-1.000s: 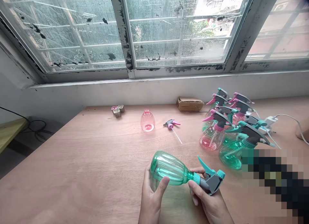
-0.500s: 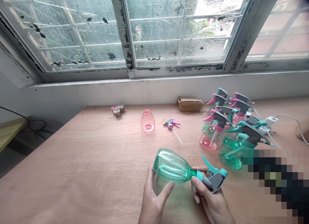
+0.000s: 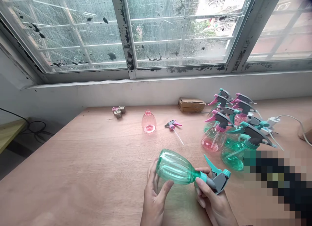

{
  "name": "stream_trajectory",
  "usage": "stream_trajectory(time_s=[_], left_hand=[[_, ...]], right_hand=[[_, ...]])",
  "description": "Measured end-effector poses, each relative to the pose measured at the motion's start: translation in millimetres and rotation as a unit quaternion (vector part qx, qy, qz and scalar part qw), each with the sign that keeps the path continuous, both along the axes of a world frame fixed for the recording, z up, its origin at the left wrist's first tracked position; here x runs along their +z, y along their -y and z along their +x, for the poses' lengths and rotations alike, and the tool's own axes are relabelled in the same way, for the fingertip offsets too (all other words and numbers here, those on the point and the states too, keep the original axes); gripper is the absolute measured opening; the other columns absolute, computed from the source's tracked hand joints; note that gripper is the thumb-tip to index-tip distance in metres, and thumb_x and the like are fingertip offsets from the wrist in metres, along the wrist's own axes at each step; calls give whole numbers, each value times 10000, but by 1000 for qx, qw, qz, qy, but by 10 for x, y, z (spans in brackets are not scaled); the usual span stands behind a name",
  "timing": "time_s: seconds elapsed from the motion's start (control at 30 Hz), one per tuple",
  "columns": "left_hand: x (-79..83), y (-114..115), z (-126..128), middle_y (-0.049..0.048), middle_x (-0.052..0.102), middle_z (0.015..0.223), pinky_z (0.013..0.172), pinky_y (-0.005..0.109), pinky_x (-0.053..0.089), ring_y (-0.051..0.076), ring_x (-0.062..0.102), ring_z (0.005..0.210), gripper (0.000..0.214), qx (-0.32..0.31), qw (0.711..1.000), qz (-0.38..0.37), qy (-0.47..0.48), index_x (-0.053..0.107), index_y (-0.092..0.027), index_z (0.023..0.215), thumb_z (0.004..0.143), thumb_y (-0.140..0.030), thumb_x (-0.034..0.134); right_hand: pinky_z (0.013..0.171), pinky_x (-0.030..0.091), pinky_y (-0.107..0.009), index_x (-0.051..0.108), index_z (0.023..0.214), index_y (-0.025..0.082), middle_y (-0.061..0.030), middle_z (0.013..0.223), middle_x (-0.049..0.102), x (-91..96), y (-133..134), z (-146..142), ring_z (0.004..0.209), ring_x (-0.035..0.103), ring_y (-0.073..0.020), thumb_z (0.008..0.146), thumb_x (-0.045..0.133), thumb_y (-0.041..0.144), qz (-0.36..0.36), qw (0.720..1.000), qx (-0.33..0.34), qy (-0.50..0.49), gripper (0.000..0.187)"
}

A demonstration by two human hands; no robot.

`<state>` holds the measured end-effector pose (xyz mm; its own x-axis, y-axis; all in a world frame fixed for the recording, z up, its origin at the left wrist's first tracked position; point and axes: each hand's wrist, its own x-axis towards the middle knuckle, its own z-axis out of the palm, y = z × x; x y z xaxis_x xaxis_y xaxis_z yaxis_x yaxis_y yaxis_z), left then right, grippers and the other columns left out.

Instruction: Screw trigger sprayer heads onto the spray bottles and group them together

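I hold a green see-through spray bottle (image 3: 175, 168) on its side above the wooden table (image 3: 85, 167). My left hand (image 3: 154, 196) cups the bottle's body, thumb on the near side. My right hand (image 3: 212, 201) grips the neck at the teal collar, just behind the grey and teal trigger head (image 3: 218, 179). Farther back stand an open pink bottle (image 3: 149, 121) without a head and a loose pink and grey trigger head (image 3: 173, 126) with its tube.
Several assembled pink and green spray bottles (image 3: 231, 128) crowd the right side. A brown cardboard box (image 3: 191, 105) lies by the wall, small blocks (image 3: 118, 111) at the back left. A white power strip (image 3: 270, 122) with cable sits far right. A blurred patch covers the lower right.
The bottle has shifted slightly right and its base has tilted a little up. My left thumb has slid lower on the body. Nothing else on the table has moved.
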<state>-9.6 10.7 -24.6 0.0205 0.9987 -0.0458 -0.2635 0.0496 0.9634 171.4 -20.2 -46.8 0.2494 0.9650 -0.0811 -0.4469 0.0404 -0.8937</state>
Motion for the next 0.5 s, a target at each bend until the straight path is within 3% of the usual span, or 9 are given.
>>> stream_trajectory(time_s=[0.23,0.33,0.5], left_hand=[[12,7,26,93,643,1536,1243,482,398,376,526,1484,677,0,1000,21,-19,629,-319,1474,847,-386,873],[72,42,57,103,665,1507,1227,478,405,375,544,1464,678,8,999,29,-20,601,-301,1488,870,-434,843],[201,73,85,135,750,1366,1123,460,492,385,640,1351,566,40,999,7,-6,673,-227,1337,873,-521,813]], right_hand=[[455,332,-191,655,1039,237,76,584,571,36,16,-62,424,445,-70,902,848,449,-1,999,-38,-14,318],[459,334,-193,662,1037,234,75,575,570,22,21,-65,425,448,-71,901,846,459,2,999,-37,1,321],[485,348,-193,647,1076,246,97,523,557,43,39,-91,413,469,-72,889,857,470,15,999,-28,42,359]])
